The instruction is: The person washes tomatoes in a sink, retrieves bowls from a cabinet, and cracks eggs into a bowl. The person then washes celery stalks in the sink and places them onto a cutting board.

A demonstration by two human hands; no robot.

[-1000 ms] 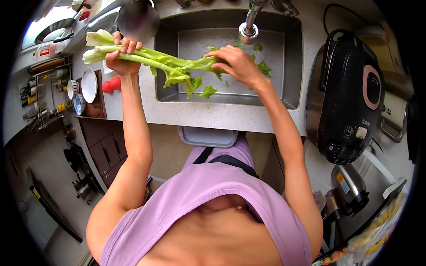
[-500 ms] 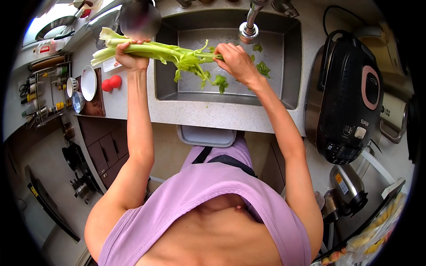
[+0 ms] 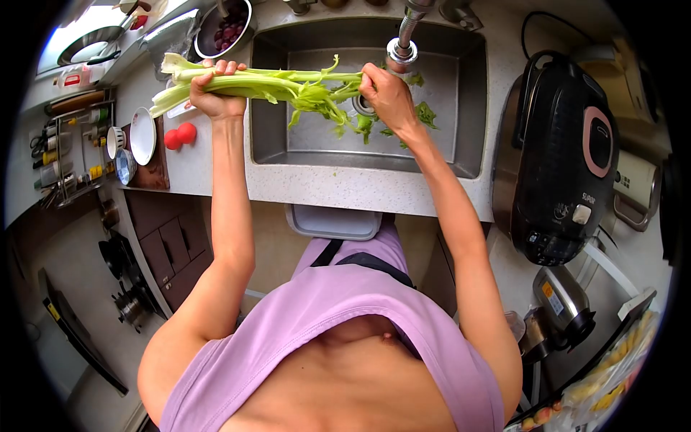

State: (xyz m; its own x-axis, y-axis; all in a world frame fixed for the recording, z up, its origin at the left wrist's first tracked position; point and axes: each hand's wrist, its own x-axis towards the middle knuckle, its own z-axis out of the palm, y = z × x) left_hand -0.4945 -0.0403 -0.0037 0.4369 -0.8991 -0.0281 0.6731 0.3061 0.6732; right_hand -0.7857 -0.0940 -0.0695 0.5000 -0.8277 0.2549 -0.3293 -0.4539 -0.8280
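The fingers of the left hand are curled round a bunch of celery, near its pale base. Those of the right hand are closed together on the thinner, leafy end (just what lies inside that fist is hidden). Between them the celery stretches sideways, its pale ends pointing left over the table and its leafy part above the sink; some leaves hang down below the stalks.

On the sink floor, near the right hand, lie torn green leaves. The round drain shows just beside the right fingers, partly covered by greenery. The faucet comes down from the far edge, its head close above the right hand.

Beyond the left hand, a metal bowl of dark red round fruit stands by the sink's far left corner. Left of the left forearm, two red round things sit side by side, touching, and near them are a white plate, a striped bowl and a blue-patterned bowl. Farther out on the left stands a rack of bottles. To the right of the sink stands a large black cooker, with a steel kettle nearer the person.
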